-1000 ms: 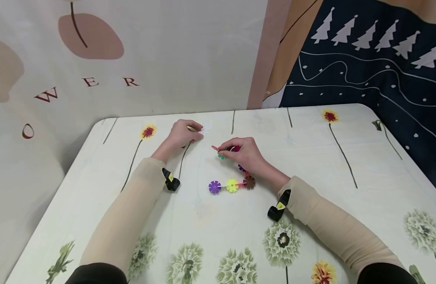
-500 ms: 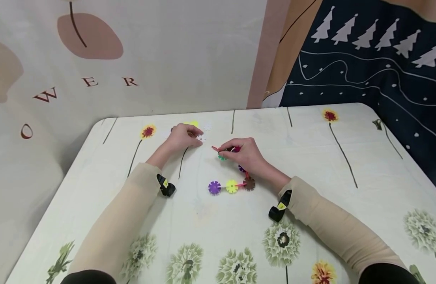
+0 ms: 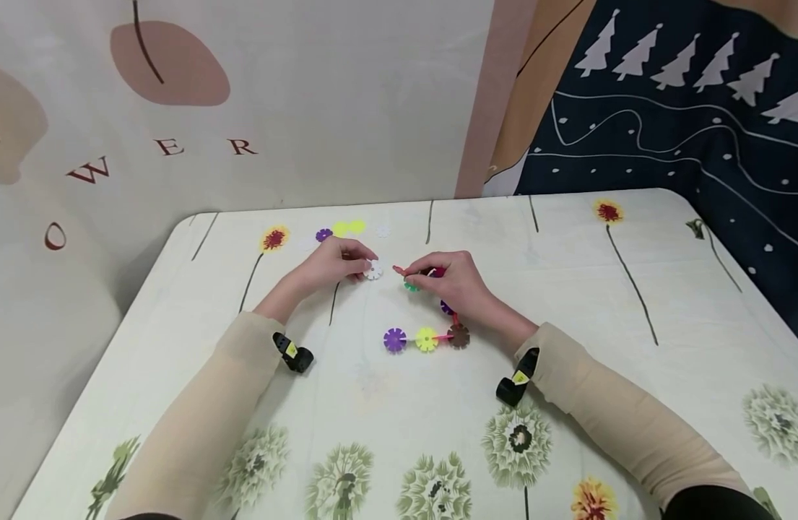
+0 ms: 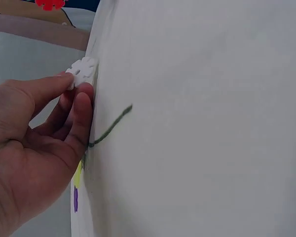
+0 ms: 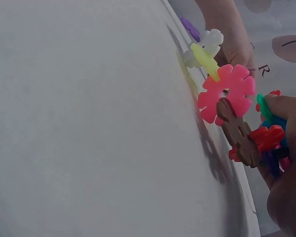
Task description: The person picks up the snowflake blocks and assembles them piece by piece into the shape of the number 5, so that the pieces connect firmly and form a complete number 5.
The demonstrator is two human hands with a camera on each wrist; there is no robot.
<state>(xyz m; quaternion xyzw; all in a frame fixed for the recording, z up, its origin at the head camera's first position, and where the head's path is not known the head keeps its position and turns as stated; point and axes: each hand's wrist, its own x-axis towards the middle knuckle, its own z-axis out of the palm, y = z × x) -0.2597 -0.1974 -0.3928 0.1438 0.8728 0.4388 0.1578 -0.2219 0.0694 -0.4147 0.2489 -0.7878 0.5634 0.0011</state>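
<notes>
My left hand (image 3: 334, 266) pinches a white notched plastic disc (image 4: 83, 70) between thumb and fingers, low over the table. To its right, my right hand (image 3: 452, 280) grips a chain of interlocking snowflake discs near its green disc (image 3: 411, 284). A red disc (image 3: 399, 270) sticks out past the fingertips, pointing toward the white one. From the hand the chain bends down through a brown disc (image 3: 458, 336) and a yellow disc (image 3: 427, 339) to a purple disc (image 3: 395, 340). In the right wrist view a pink disc (image 5: 227, 93) joins the brown and yellow ones. Part of the chain is hidden behind the palm.
Behind the left hand lie loose discs: a purple disc (image 3: 323, 235), yellow discs (image 3: 349, 227) and a white disc (image 3: 382, 230). A flower-print cloth (image 3: 373, 404) covers the table, with hanging fabric (image 3: 347, 108) along its back edge.
My left hand has drawn back from the loose discs toward me, bringing out a white disc and uncovering the purple and yellow ones. The right hand stays in place with the chain.
</notes>
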